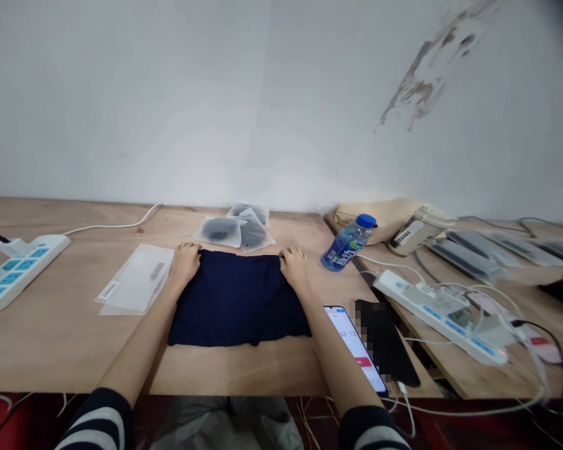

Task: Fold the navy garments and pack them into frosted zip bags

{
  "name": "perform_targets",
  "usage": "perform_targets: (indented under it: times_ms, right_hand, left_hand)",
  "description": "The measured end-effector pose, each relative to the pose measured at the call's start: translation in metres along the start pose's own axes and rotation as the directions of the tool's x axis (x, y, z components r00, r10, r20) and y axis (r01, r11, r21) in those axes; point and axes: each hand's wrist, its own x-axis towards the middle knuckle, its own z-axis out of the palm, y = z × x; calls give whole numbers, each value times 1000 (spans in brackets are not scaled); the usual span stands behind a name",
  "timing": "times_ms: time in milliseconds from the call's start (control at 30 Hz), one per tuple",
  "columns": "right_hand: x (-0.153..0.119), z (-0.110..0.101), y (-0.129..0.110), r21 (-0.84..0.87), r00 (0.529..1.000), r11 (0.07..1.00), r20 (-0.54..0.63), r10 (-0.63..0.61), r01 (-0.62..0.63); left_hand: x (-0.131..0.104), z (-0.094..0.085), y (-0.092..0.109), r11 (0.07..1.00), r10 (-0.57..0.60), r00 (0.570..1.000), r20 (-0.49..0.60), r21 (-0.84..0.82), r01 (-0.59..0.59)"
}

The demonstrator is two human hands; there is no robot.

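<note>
A dark navy piece of cloth [241,303] lies spread in a rough rectangle on the wooden table [206,372]. My left hand [186,261] is closed on its far left corner, fingers curled over the edge. At the far right corner, my right hand [293,265] grips the cloth in the same way. Just beyond the cloth are several frosted plastic bags [218,231] with dark contents. Flat translucent bags [141,278] with a white label lie beside my left forearm. What the cloth is exactly, I cannot tell.
Right of the cloth stand a blue-capped bottle [348,244] and a lit phone [351,347] beside a black flat object [389,344]. Power strips lie at left [25,272] and right [443,319], with loose cables. A coffee cup [420,230] and packaged items [466,259] are farther right.
</note>
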Motion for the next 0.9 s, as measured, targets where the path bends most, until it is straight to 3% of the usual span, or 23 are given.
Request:
perform_targets:
  times_ms: [267,533,733,900]
  right_hand:
    - [-4,-1,7,1,997,997,-39,-74,74]
    - [-8,9,-1,115,979,980,-144,-145,162]
    - [-24,-22,-2,178,957,958,-227,-181,223]
    - [-68,-60,-5,175,961,957,-194,-198,233]
  left_hand:
    - [-23,-25,0,1000,3,996,-88,-17,-5]
    - [-31,-33,5,998,17,990,-137,-52,-24]
    - [-46,-44,2,995,-30,978,-205,-96,11]
    - [-103,-53,5,979,-106,961,-254,-194,57]
